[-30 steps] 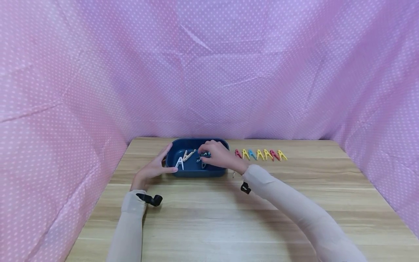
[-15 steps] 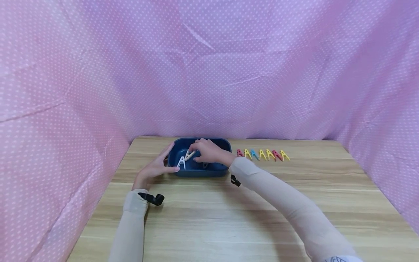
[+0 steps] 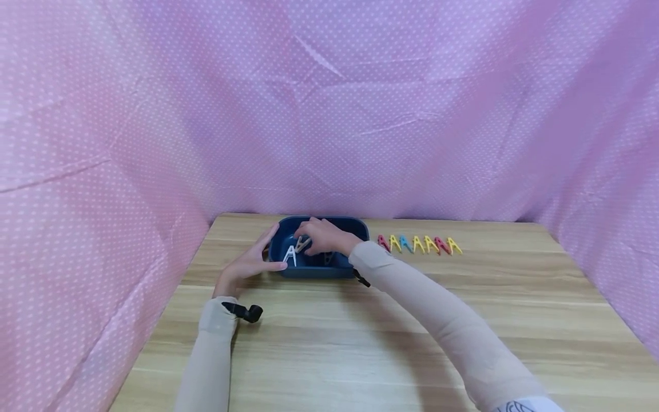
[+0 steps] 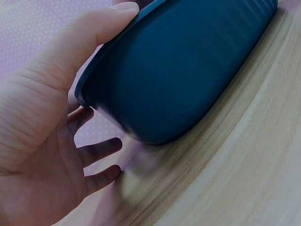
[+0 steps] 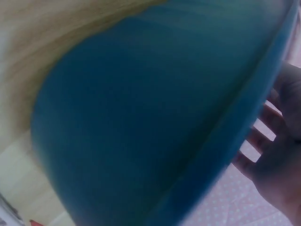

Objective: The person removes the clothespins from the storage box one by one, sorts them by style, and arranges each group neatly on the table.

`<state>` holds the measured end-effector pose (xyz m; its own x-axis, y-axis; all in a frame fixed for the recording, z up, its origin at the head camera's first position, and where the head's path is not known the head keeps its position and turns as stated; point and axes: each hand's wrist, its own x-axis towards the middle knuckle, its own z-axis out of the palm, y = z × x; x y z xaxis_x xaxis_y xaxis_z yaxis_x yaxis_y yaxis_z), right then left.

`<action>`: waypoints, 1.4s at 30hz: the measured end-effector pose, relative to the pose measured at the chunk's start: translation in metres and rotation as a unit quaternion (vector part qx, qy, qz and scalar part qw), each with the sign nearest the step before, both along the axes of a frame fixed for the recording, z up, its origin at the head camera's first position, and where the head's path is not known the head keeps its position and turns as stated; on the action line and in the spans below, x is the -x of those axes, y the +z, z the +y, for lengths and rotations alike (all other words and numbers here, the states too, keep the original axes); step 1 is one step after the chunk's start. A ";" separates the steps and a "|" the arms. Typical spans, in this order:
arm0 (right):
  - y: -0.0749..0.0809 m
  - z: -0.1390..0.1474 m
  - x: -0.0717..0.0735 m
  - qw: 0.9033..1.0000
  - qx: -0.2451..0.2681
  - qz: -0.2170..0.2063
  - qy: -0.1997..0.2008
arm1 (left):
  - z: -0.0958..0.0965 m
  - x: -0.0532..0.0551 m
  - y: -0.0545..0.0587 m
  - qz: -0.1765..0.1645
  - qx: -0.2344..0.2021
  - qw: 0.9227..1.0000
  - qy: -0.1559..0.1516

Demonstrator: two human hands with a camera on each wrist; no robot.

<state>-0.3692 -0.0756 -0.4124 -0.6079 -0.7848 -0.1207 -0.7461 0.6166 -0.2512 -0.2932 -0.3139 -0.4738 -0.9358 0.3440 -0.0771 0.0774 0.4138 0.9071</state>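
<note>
A dark blue plastic bin (image 3: 319, 273) stands near the back of the table. My left hand (image 3: 252, 263) is at its left end, thumb on the front rim, fingers spread and fairly straight along the side; the left wrist view shows the thumb (image 4: 115, 21) pressing the rim. My right hand (image 3: 324, 236) reaches into the bin, with thumb and fingertips parted around a beige clothespin (image 3: 302, 245). Left of it, a white clothespin (image 3: 290, 255) leans by the front wall. A dark clothespin (image 3: 328, 257) lies under the right hand. In the right wrist view, the bin wall partly hides the fingers (image 5: 270, 120).
Right of the bin, several clothespins (image 3: 418, 245) in red, yellow and blue stand in a row on the wooden table (image 3: 319, 343). A pink dotted curtain (image 3: 329, 114) hangs behind and at both sides. The right forearm (image 3: 437, 309) crosses in front of the bin's right end.
My right hand has moved left inside the bin, from above the dark clothespin to the beige one. The left hand stays at the bin's end. The head view has shifted slightly.
</note>
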 end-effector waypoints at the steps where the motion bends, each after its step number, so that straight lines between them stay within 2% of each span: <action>1: -0.001 -0.001 0.001 1.000 -0.006 0.000 -0.001 | 0.000 0.000 0.000 0.000 0.000 1.000 0.000; 8: -0.008 -0.007 0.008 0.999 -0.038 -0.001 -0.017 | 0.001 0.000 0.002 -0.008 -0.007 1.000 0.004; 14: -0.013 -0.008 0.010 0.998 -0.061 -0.007 -0.030 | 0.001 0.000 0.001 0.009 -0.002 1.000 -0.004; 18: -0.016 -0.008 0.010 0.998 -0.062 -0.003 -0.029 | 0.001 0.000 0.000 0.010 -0.004 1.000 -0.001; 22: -0.017 -0.009 0.009 0.997 -0.070 0.008 -0.021 | 0.001 0.002 -0.002 0.026 -0.002 1.000 -0.012; 25: -0.017 -0.008 0.008 0.997 -0.072 0.022 -0.012 | 0.001 0.003 -0.002 0.035 -0.004 0.999 -0.020; 29: -0.016 -0.006 0.010 0.998 -0.055 0.034 -0.009 | 0.000 0.004 -0.001 0.032 -0.006 0.999 -0.017; 34: -0.018 -0.001 0.013 0.998 -0.041 0.034 -0.015 | 0.000 0.004 0.001 0.031 0.000 0.999 -0.018; 42: -0.022 0.007 0.016 0.998 -0.051 0.028 -0.025 | 0.001 0.003 -0.001 0.029 -0.010 0.999 -0.023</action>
<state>-0.3854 -0.0690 -0.4347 -0.6545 -0.7382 -0.1634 -0.7244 0.6741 -0.1441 -0.2964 -0.3133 -0.4745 -0.9220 0.3868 -0.0170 0.1474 0.3912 0.9084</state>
